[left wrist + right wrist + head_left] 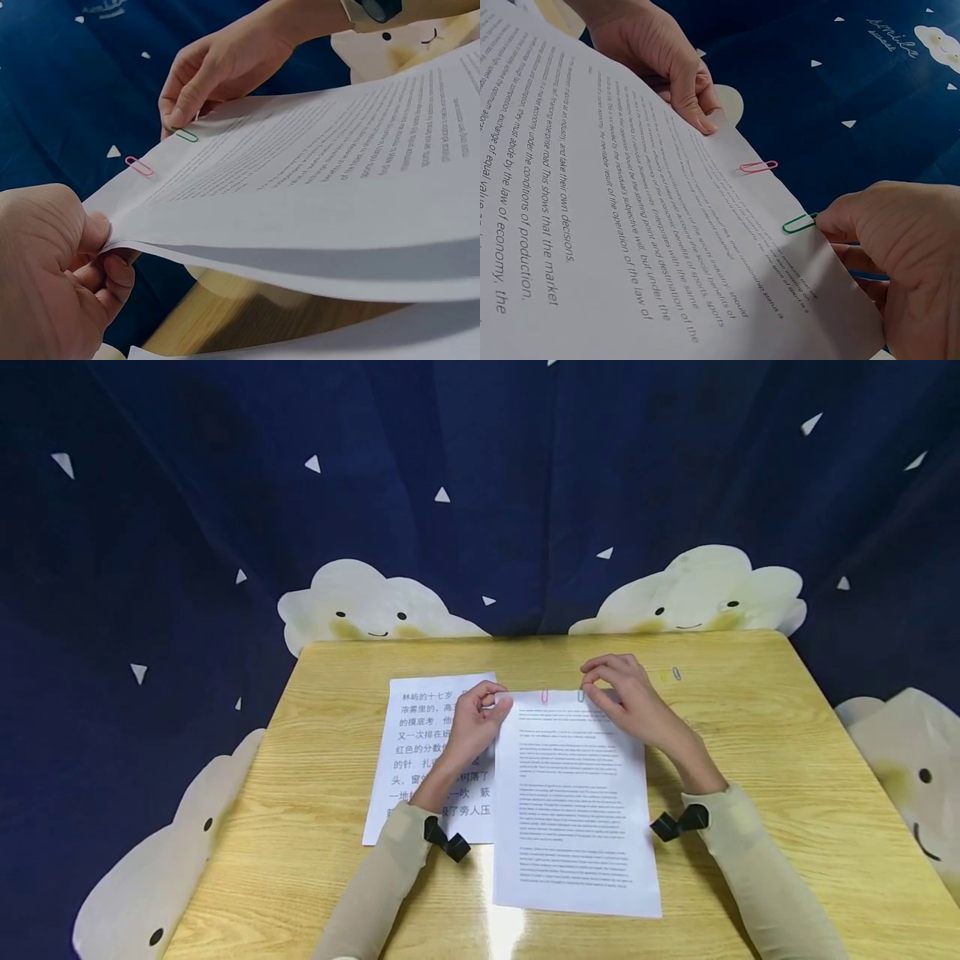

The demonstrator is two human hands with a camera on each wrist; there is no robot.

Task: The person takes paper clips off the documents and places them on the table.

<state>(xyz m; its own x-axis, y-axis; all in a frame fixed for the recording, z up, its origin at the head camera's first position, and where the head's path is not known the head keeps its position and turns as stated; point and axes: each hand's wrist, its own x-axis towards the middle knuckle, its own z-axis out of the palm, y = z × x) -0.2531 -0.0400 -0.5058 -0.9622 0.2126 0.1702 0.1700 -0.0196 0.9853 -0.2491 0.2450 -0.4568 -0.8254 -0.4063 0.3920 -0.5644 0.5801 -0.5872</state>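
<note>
My left hand [474, 720] pinches the top left corner of printed English sheets [573, 818] between thumb and curled fingers. In the left wrist view the sheets' top edge is lifted, and more than one layer shows near the thumb. A pink paper clip [758, 166] sits on that edge between the two hands. Further right, a green paper clip [799, 223] is on the same edge, mostly over the paper. The thumb of my right hand [911, 255] is on its outer end, pinching it; the fingers behind the paper are partly hidden.
A sheet with large Chinese print [386, 768] lies on the wooden table [270, 860], partly under my left arm and the English sheets. A yellow paper clip [663, 675] and a bluish paper clip [677, 673] lie beyond my right hand. A dark blue curtain [525, 510] hangs behind.
</note>
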